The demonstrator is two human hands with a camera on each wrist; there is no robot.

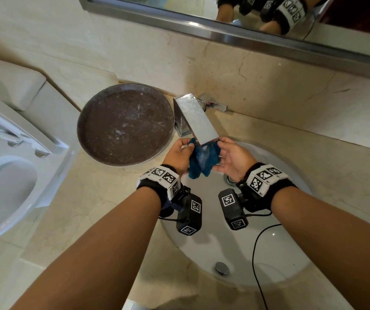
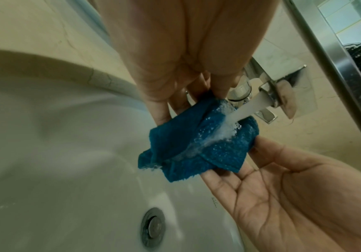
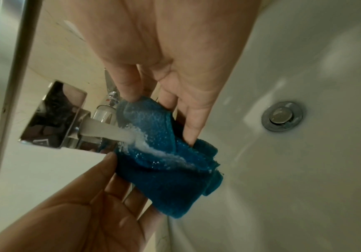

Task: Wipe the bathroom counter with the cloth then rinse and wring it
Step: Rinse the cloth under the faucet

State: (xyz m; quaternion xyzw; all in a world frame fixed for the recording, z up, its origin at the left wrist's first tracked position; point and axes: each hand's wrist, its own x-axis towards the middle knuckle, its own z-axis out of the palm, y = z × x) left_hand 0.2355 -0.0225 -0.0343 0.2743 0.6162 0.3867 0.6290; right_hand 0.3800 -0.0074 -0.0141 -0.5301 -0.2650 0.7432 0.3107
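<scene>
A wet blue cloth (image 1: 203, 163) hangs bunched under the chrome faucet spout (image 1: 196, 118), above the white sink basin (image 1: 257, 249). Water (image 2: 252, 107) runs from the spout onto the cloth (image 2: 199, 146) and streams off its lower edge. My left hand (image 1: 187, 148) pinches the cloth's left side between thumb and fingers. My right hand (image 1: 220, 153) holds the right side, thumb on top and fingers underneath. In the right wrist view the cloth (image 3: 166, 172) sags between both hands, with the drain (image 3: 282, 116) beyond it.
A round brown tray (image 1: 126, 124) sits on the beige marble counter (image 1: 327, 157) left of the faucet. The faucet lever (image 1: 216, 105) is behind the spout. A toilet (image 1: 7, 175) stands at the left and a mirror frame (image 1: 224, 34) runs above. A black cable (image 1: 255, 260) crosses the basin.
</scene>
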